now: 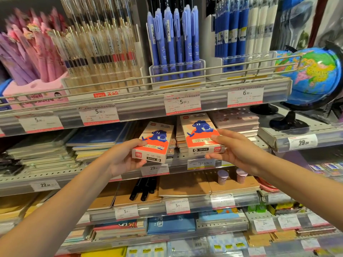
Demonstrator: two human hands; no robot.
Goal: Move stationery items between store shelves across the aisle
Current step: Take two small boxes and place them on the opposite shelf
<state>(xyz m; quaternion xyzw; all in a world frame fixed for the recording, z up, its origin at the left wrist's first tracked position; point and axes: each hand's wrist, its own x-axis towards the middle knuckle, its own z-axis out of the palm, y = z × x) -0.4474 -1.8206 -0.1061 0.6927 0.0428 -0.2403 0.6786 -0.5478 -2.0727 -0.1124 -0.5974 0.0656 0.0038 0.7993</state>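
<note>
Two flat marker boxes, cream and orange with a blue cartoon figure, are held at the second shelf from the top. My left hand (pixel 124 156) grips the left box (pixel 154 141) by its lower left corner. My right hand (pixel 233 151) grips the right box (pixel 199 134) by its lower right corner. Both boxes tilt with their labelled ends toward me, just in front of a stack of similar boxes (pixel 179 143) on the shelf. The stack is mostly hidden behind them.
Pens stand in racks on the top shelf (pixel 148 106) behind a wire rail. Notebooks (pixel 96 138) fill the shelf to the left, pale notebooks (pixel 237 119) to the right. A globe (pixel 313 75) stands at the right. Lower shelves hold black pens (pixel 143 190), kraft notebooks and price tags.
</note>
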